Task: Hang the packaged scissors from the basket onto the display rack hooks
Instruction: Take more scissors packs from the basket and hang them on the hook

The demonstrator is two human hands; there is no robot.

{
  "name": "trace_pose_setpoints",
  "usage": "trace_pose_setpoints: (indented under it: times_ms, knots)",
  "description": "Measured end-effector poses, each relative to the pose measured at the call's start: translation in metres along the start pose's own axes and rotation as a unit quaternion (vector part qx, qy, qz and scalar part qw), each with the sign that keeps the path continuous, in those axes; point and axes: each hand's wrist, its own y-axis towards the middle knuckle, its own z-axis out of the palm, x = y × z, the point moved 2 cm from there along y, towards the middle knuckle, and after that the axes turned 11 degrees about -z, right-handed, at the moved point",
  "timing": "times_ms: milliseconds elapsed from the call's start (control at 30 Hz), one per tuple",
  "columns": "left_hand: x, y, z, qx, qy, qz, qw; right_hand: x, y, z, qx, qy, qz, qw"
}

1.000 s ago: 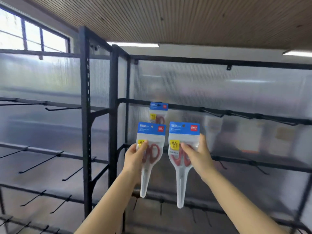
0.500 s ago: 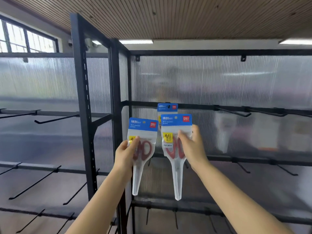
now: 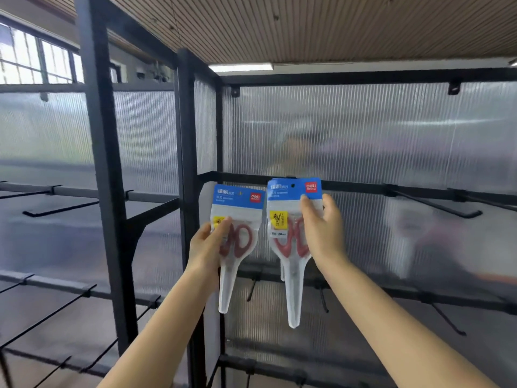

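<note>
Two clear plastic packs of red-handled scissors w/ blue header cards, held up side by side in front of black metal display rack [image 3: 187,152] backed by ribbed translucent panels [image 3: 363,130]. Left hand [image 3: 208,245] at approx 7 o'clock of centre, thumb and fingers pinching left scissors pack [image 3: 237,219] at its left edge beside the yellow sticker; pack tilted slightly, blade tip pointing down toward 6 o'clock. Right hand [image 3: 324,231] just right of centre, at approx 4 o'clock, fingers curled round right edge of right scissors pack [image 3: 291,217], index fingertip up on the blue header. Right pack higher than left one, its header w/ punched hang hole level w/ upper black crossbar [image 3: 405,187] and overlapping it; cannot tell whether hole is on a hook. Edge of a 3rd pack peeking out behind right pack near blade area, mostly hidden. Packs near each other, not touching. Empty black wire hooks [image 3: 436,205] sticking out from crossbar at 3 o'clock, more on lower bar [image 3: 419,296] at 5 o'clock and on left bay [image 3: 56,211] at 9 o'clock. Slatted wood ceiling [image 3: 335,26] at 12 o'clock, strip light [image 3: 240,67] below it, window [image 3: 36,63] at 10 o'clock. Blurred figure behind panel, detail unclear.
</note>
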Motion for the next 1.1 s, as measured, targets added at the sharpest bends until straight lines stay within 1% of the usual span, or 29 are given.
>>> trace_pose_setpoints:
  times_ms: [133,267,400,633,767,867,1100]
  knots:
    - [0.003,0.012,0.0,-0.006,0.003,0.003,1.0,-0.011,0.009,0.003,-0.027,-0.021,0.017,0.999]
    - [0.003,0.017,-0.001,0.007,0.006,0.022,1.0,-0.017,0.009,0.006,-0.033,-0.027,0.022,0.999]
    - [0.005,0.019,0.0,0.004,0.009,0.023,1.0,-0.024,0.011,0.007,-0.035,-0.022,0.026,0.999]
    - [0.01,0.023,-0.001,0.012,0.013,0.018,1.0,-0.025,0.015,0.01,-0.054,-0.041,0.002,0.998]
    - [0.012,0.026,0.0,0.012,0.009,0.017,1.0,-0.04,0.02,0.012,-0.048,-0.07,0.003,0.996]
    - [0.015,0.029,-0.001,0.011,0.009,0.008,1.0,-0.055,0.025,0.012,-0.029,-0.095,0.001,0.995]
    - [0.022,0.032,0.003,-0.01,0.019,-0.008,1.0,-0.071,0.043,0.008,0.012,-0.2,-0.057,0.978]
